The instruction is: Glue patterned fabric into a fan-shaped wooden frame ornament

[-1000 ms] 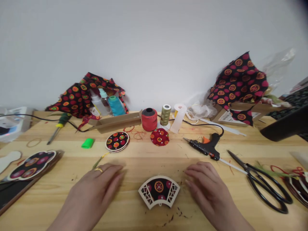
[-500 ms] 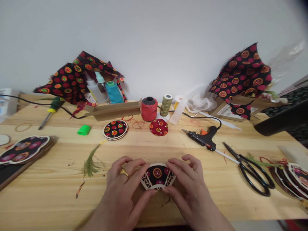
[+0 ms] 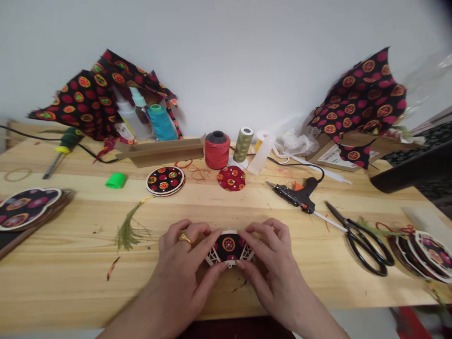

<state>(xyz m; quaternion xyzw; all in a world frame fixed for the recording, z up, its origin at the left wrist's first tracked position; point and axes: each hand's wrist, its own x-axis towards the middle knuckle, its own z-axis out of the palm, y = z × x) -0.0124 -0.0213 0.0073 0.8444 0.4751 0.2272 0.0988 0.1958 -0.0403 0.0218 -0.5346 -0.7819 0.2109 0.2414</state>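
Note:
A fan-shaped wooden ornament (image 3: 229,246) with a dark patterned fabric centre and lattice sides is between my hands, near the table's front. My left hand (image 3: 192,259), with a ring on one finger, pinches its left end between thumb and fingers. At the right end, my right hand (image 3: 267,261) grips it the same way. Fingertips cover parts of its upper and lower edges. Left of my hands lies a round fabric ornament (image 3: 165,181) with a green tassel (image 3: 130,231). A red fabric circle (image 3: 231,178) rests beyond the fan.
To the right lie a hot glue gun (image 3: 296,194), black-handled scissors (image 3: 360,240) and stacked ornaments (image 3: 423,254). Red (image 3: 216,151) and olive (image 3: 243,145) thread spools stand at the back beside a cardboard tray (image 3: 162,151). A screwdriver (image 3: 61,153) and green cap (image 3: 116,181) lie left.
Both hands have come inward from either side of the fan-shaped ornament and closed on its ends. The view has tilted down, showing the table's front edge.

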